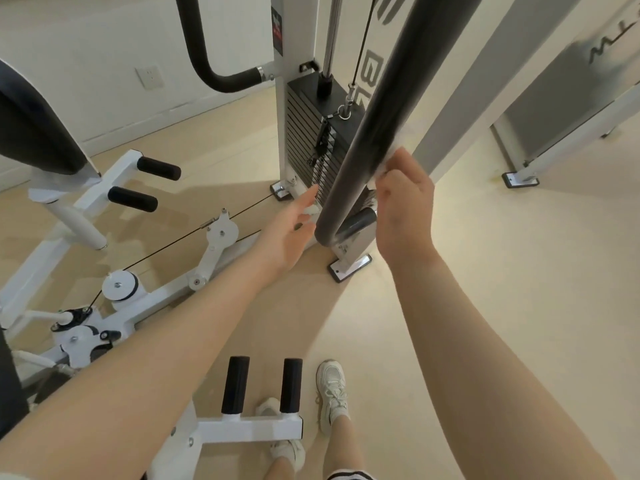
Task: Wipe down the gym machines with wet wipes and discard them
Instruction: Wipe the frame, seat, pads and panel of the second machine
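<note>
Against the right side of the black padded bar (381, 112) that slants down through the middle of the view, your right hand (403, 206) has its fingers curled around a white wet wipe (390, 151), pressing it onto the padding; only a crumpled edge of the wipe shows above and beside your fingers. Your left hand (294, 226) reaches toward the lower end of the same bar from the other side with its fingers straight and spread, palm turned toward the bar, holding nothing; whether the fingertips touch the padding cannot be told. Behind the bar stands the black weight stack (311, 133) in its white frame, with a chrome guide rod (331, 32) and a cable (363, 39) running up from it. To your left lies the white base of the machine, with pulleys (119, 284) and a thin cable stretched across the pale floor (502, 271). Two black foam rollers (235, 384) stick up near your feet, and your white sneakers (330, 393) stand on the floor just beside them.
</note>
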{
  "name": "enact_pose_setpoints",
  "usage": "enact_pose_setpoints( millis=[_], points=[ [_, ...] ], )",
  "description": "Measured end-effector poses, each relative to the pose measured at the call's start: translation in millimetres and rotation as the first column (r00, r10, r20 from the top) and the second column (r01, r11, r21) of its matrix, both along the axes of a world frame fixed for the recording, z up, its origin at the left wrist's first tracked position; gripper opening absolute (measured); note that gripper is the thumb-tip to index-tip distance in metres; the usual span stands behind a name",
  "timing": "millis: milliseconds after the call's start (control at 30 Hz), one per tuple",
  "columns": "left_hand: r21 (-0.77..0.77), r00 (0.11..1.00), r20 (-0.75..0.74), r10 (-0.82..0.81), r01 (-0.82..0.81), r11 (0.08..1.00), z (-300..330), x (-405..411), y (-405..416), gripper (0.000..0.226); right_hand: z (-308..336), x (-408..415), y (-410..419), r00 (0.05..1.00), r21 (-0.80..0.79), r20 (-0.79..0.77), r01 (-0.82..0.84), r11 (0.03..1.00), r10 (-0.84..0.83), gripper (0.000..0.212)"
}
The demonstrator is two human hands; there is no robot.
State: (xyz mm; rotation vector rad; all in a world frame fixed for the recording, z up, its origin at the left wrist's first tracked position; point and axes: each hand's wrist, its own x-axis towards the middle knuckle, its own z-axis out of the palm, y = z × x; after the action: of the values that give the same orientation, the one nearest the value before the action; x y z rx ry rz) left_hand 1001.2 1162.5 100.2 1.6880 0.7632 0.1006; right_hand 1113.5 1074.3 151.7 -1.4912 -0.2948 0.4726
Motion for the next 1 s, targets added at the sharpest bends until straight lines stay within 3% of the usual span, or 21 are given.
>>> enact_pose_setpoints(
  millis=[100,233,367,433,500,567,600,667,767,833,933,1000],
  points=[
    [-0.076,1.000,0.016,0.010,-0.008,0.997,-27.6,9.0,4.0,0.059,-21.4,-7.6,2.7,0.995,-0.067,0.092,0.030,0.997,-0.024,0.017],
    [-0.070,1.000,0.006,-0.015,0.015,0.997,-75.2,20.9,1.6,0.059,-90.5,-2.1,-3.7,0.996,-0.237,0.054,-0.060,0.970,0.075,0.024],
    [-0.018,0.997,0.045,0.060,-0.059,0.998,-102.2,28.4,5.5,0.049,-167.2,-4.7,-4.7,0.979,-0.457,0.073,-0.137,0.879,0.191,0.036],
    [-0.020,0.998,0.056,0.042,-0.041,0.999,-102.4,26.8,8.4,0.048,-182.2,1.7,-4.1,0.946,-0.562,0.169,-0.139,0.815,0.277,0.028],
    [-0.009,0.999,0.042,0.032,-0.032,0.999,-100.8,26.9,8.5,0.048,-189.7,13.5,-4.1,0.854,-0.666,0.304,-0.126,0.735,0.422,0.020],
    [0.003,0.999,0.018,0.044,-0.044,0.999,-97.1,27.9,6.5,0.050,-196.3,31.2,-7.7,0.683,-0.722,0.466,-0.074,0.688,0.563,0.019],
    [0.003,0.998,0.007,0.058,-0.058,0.998,-96.5,28.5,5.2,0.050,-199.1,41.2,-9.9,0.606,-0.752,0.502,-0.047,0.657,0.617,0.022],
    [0.001,0.998,0.006,0.069,-0.069,0.998,-95.0,28.1,2.0,0.051,-203.0,58.3,-11.8,0.554,-0.799,0.498,-0.005,0.601,0.667,0.033],
    [0.019,0.999,-0.002,0.041,-0.041,0.999,-92.2,27.3,1.1,0.050,-196.5,53.2,-3.0,0.655,-0.782,0.463,-0.016,0.623,0.597,0.019],
    [0.025,0.999,-0.007,0.043,-0.043,0.999,-89.1,27.0,0.4,0.050,-186.4,32.7,2.2,0.781,-0.781,0.321,-0.101,0.616,0.535,0.020],
    [0.035,0.998,-0.027,0.053,-0.052,0.998,-83.3,26.4,0.6,0.049,-166.3,13.4,2.9,0.958,-0.616,0.051,-0.193,0.764,0.283,0.019],
    [0.055,0.997,-0.072,0.028,-0.024,0.998,-77.0,27.0,2.0,0.048,-147.3,11.0,-0.8,0.987,-0.510,-0.088,-0.163,0.845,0.137,0.020]
  ],
)
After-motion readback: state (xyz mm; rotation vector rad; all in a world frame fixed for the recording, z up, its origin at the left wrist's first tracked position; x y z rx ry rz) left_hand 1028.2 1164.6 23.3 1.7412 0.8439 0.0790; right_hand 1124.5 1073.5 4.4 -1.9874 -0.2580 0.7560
